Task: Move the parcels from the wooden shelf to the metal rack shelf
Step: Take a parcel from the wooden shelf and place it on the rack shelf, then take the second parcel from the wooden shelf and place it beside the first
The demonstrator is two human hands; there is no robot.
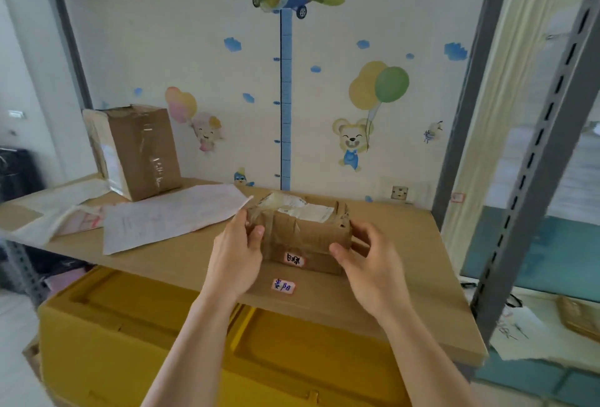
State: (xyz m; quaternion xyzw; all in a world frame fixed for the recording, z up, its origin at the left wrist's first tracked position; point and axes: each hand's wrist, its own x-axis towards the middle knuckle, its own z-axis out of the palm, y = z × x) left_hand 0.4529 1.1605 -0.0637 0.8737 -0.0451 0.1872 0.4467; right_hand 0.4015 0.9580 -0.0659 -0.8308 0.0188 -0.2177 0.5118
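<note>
both hands (238,260) (370,272) grip the taped parcel (302,231) on the shelf (406,260).

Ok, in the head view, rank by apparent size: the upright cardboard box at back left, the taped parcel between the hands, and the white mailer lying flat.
1. white mailer, widest spread.
2 and 3. upright cardboard box and taped parcel: look alike; the parcel sits nearer the camera, so unranked.

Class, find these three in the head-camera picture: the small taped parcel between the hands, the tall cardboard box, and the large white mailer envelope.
small taped parcel (302,237), head view, on its brown front face.
tall cardboard box (143,150), head view, on its taped front face.
white mailer envelope (168,218), head view, on its flat middle.
</note>
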